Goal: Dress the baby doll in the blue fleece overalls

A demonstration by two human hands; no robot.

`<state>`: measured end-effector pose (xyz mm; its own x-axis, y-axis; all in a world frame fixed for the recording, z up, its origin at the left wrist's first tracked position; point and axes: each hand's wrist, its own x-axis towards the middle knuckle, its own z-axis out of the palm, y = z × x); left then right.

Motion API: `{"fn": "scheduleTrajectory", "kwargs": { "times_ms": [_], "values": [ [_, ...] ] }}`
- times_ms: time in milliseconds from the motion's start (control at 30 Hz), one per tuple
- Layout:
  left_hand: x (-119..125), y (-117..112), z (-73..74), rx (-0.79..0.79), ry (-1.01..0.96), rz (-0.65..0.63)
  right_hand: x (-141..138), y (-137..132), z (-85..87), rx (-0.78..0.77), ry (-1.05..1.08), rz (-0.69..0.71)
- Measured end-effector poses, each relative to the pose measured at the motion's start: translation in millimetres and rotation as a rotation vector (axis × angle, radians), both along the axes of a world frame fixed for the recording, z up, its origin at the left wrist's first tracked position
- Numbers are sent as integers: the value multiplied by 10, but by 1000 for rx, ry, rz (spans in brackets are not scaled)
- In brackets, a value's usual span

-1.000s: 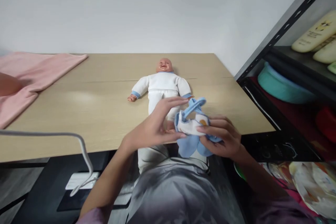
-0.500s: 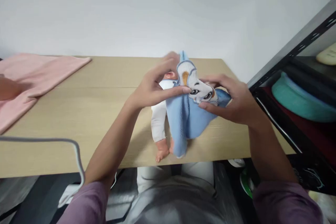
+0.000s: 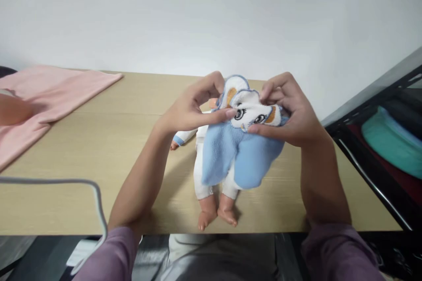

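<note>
Between my two hands hangs a light blue fleece garment [image 3: 255, 162] with a white patch bearing embroidered eyes, a small beak and orange-centred ears. My left hand [image 3: 198, 105] pinches its left edge between thumb and fingers, near one ear. On the other side my right hand [image 3: 286, 109] grips it, thumb below the eyes and fingers behind the top. Beneath the cloth a baby doll [image 3: 204, 180] in white clothes lies on the table, bare feet toward me. The garment hides most of the doll's torso and head; one cuffed arm shows at left.
The wooden table [image 3: 108, 158] meets a white wall. At left lies a pink cloth [image 3: 75, 85] with a skin-toned object [image 3: 13, 109] on it. A grey cable [image 3: 66, 181] crosses the left front. A black shelf rack at right holds a teal basin [image 3: 392, 142].
My right hand has moved up, and the garment is spread wider with its face patch turned more toward me. Both doll's feet and an arm now show. The view has shifted slightly.
</note>
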<state>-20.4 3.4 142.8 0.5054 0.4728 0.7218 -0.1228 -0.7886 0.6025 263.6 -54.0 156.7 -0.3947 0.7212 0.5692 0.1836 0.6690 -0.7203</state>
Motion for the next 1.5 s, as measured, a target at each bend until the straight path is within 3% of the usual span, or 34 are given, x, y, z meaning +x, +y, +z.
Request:
{"fn": "scheduleTrajectory", "kwargs": {
  "times_ms": [233, 367, 467, 600, 700, 767, 867, 1000, 1133, 1267, 1367, 1500],
  "values": [
    [-85, 79, 38, -208, 217, -73, 21, 51, 7, 18, 38, -123],
    [-100, 99, 90, -124, 344, -77, 23, -12, 14, 52, 70, -128],
    [-94, 133, 68, -56, 299, -79, 65, -18, 37, 26, 108, -41],
    [-53, 153, -7, -19, 204, -48, 128, 45, 78, -119, -113, 85],
    [-6, 123, -32, -7, 153, 13, 174, 89, 65, -105, -354, 139],
    [11, 87, -11, 9, 137, 51, 213, 84, 37, -54, -402, 125],
    [-10, 42, 59, -8, 175, 5, 254, 24, 8, -8, -285, 55],
    [-94, 65, 74, -130, 305, -159, 177, -35, 32, -150, -72, 45],
    [-81, 125, -48, -134, 150, -61, -13, 83, -38, -287, -184, 185],
    [31, 61, -43, -145, 137, 28, -125, 261, -279, -371, -307, 372],
    [8, 14, 60, -189, 253, -77, -124, 296, -392, -369, -300, 376],
    [-197, 104, 110, -276, 499, -312, -111, 212, -358, -356, -204, 322]
  ]
}}
